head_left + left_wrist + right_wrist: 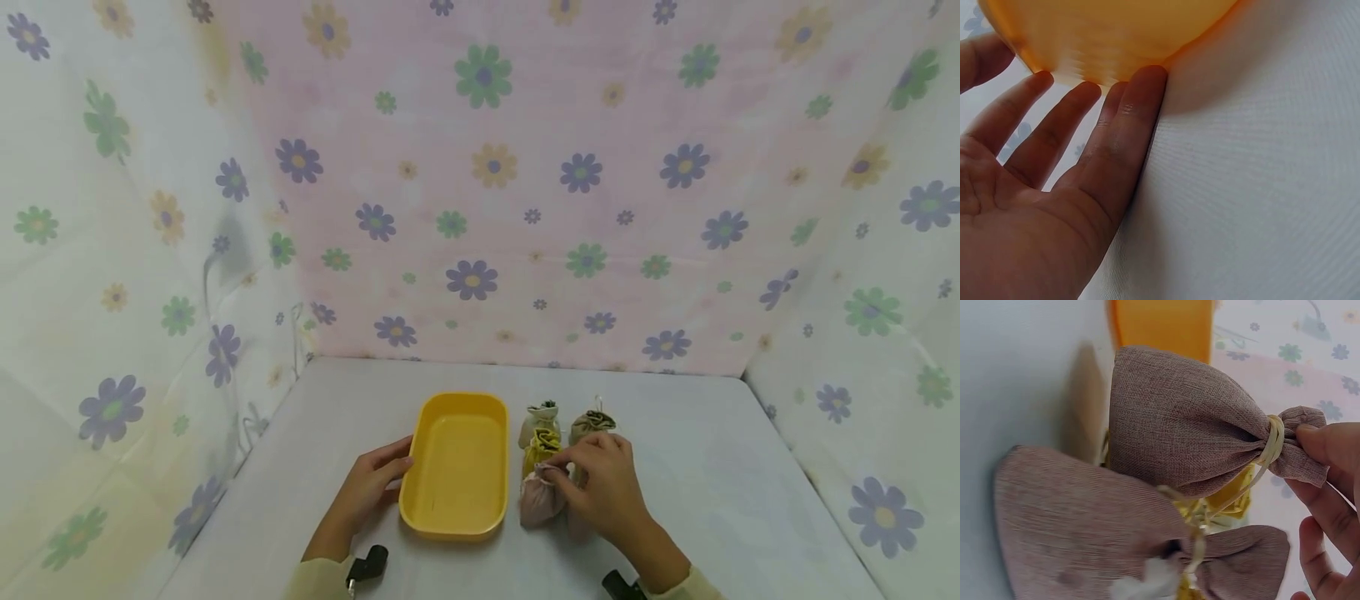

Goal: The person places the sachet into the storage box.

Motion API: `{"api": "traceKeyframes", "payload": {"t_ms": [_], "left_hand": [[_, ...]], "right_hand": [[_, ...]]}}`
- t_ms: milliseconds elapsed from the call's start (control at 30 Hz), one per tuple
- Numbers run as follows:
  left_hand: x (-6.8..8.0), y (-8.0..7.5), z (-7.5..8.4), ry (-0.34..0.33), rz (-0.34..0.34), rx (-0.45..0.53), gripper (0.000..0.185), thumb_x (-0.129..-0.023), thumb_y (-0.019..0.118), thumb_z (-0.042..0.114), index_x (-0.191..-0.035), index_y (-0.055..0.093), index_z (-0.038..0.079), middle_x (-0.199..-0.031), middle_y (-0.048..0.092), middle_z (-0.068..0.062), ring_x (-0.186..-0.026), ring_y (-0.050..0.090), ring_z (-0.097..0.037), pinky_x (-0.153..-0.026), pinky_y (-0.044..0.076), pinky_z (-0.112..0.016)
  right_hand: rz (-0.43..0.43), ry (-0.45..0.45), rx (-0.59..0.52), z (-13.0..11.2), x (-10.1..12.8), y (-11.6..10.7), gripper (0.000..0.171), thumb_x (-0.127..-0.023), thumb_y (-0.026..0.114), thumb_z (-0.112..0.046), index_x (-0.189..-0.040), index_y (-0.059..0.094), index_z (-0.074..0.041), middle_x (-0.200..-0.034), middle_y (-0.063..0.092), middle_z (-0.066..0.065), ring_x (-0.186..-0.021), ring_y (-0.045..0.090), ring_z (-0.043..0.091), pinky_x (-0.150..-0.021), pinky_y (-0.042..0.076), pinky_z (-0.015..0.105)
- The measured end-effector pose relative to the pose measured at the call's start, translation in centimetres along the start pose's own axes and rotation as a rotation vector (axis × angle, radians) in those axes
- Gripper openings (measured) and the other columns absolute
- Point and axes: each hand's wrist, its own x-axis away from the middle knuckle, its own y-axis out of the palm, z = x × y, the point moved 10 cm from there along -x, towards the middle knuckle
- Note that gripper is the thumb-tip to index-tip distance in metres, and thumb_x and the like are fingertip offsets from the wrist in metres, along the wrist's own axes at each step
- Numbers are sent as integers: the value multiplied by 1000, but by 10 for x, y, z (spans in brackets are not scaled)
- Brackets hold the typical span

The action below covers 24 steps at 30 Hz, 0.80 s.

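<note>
A yellow rectangular tray (453,467) lies on the white table, and nothing is in it. At its left side, my left hand (367,487) touches the outer wall with extended fingertips (1147,81). My right hand (607,483) pinches the gathered neck of a dusty-pink drawstring pouch (1179,419) between thumb and fingers. That pouch is upright just right of the tray; whether its base is off the table I cannot tell. A second pink pouch (1085,519) stands beside it, mostly hidden under my hand in the head view.
Behind the pink pouches stand a yellow pouch (542,452), a pale green pouch (538,423) and an olive-brown pouch (591,425). Flower-patterned cloth (472,208) walls in the table (697,467) at the back and both sides.
</note>
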Motion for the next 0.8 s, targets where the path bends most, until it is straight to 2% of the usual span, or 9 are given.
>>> {"api": "traceKeyframes", "payload": {"t_ms": [100, 200, 333, 433, 533, 633, 800], "left_hand": [[-1, -1, -2, -11, 3, 4, 53, -98, 71, 34, -147, 60, 22, -154, 55, -4, -126, 65, -24, -88, 63, -39], [0, -1, 0, 6, 7, -7, 54, -97, 72, 35, -148, 59, 20, -154, 56, -6, -125, 66, -25, -88, 64, -39], [1, 1, 2, 41, -12, -34, 54, -99, 70, 34, -150, 57, 20, -152, 57, -9, -124, 66, -27, -88, 63, -40], [2, 1, 2, 44, -9, -53, 53, -100, 70, 33, -150, 56, 26, -151, 58, -9, -125, 65, -27, -89, 63, -39], [4, -2, 3, 52, 16, -73, 53, -99, 71, 33, -150, 56, 32, -149, 59, -10, -126, 64, -28, -89, 63, -40], [4, -3, 4, 42, 32, -68, 51, -99, 71, 32, -148, 57, 34, -149, 59, -8, -128, 63, -28, -89, 63, -40], [5, -1, 4, 39, 30, -44, 48, -100, 70, 30, -147, 59, 30, -150, 58, -6, -132, 61, -28, -92, 63, -40]], "right_hand": [[18, -12, -31, -4, -4, -5, 17, -78, 92, -30, -90, 79, -31, -82, 69, -22, -90, 52, 7, -94, 37, 49], [25, -15, -56, -9, -9, -9, 16, -80, 91, -27, -90, 78, -28, -86, 72, -21, -90, 57, 7, -93, 41, 46], [46, -1, -92, -14, -14, -16, 16, -81, 89, -22, -92, 79, -26, -88, 73, -21, -84, 64, 4, -81, 51, 35], [77, -7, -150, -18, -20, -19, 16, -82, 89, -18, -93, 79, -25, -87, 73, -19, -75, 65, 2, -69, 53, 25], [94, -20, -204, -23, -26, -18, 16, -84, 88, -19, -95, 78, -25, -87, 73, -16, -75, 66, 1, -67, 54, 17], [99, -25, -249, -27, -31, -17, 15, -85, 87, -20, -96, 78, -24, -89, 74, -15, -77, 68, 2, -69, 56, 16], [95, -12, -308, -33, -38, -12, 14, -87, 85, -20, -98, 78, -24, -93, 75, -14, -80, 70, 3, -70, 61, 23]]}}
